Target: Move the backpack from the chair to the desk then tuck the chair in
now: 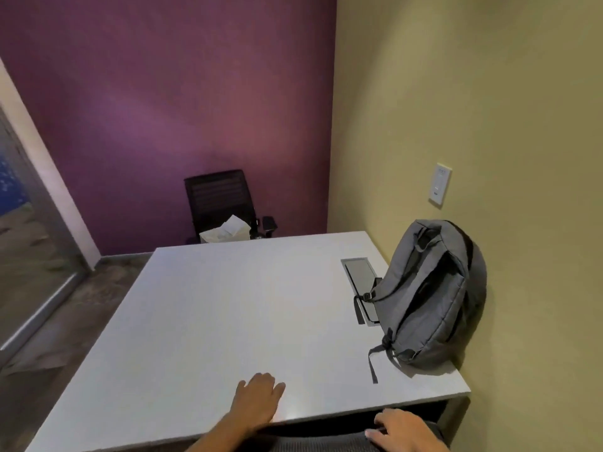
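Backpack (pixel 430 295) grey, on the white desk (pixel 212 321) at its right side, standing tilted and leaning against the yellow-green wall (pixel 489 109). One strap end trails over the desktop toward the near edge; another strap lies across the metal cable hatch (pixel 360 278) set into the desk just left of the pack.

Left hand (pixel 257 402) flat on the desk near its front edge, palm down, fingers spread slightly, gripping nothing. It sits well apart from the backpack, to the pack's left and nearer the camera.

Right hand (pixel 401 429) below the desk's front edge, resting on top of the dark chair back (pixel 326 440), fingers curled loosely over the fabric. How firm the hold is, cannot tell. Chair back sits right at the desk's near edge, partly under the overhang. This hand lies nearer the camera than the pack, with the desk edge between them.

Desk surface broad and bare between the left hand and the far edge. Right edge of the desk meets the wall; left edge opens onto floor (pixel 65 314) and a glass panel (pixel 26 223). Beyond the far edge, a second black chair (pixel 218 200) against the purple wall (pixel 179 93), with a tissue box (pixel 225 231) seen in front of it.
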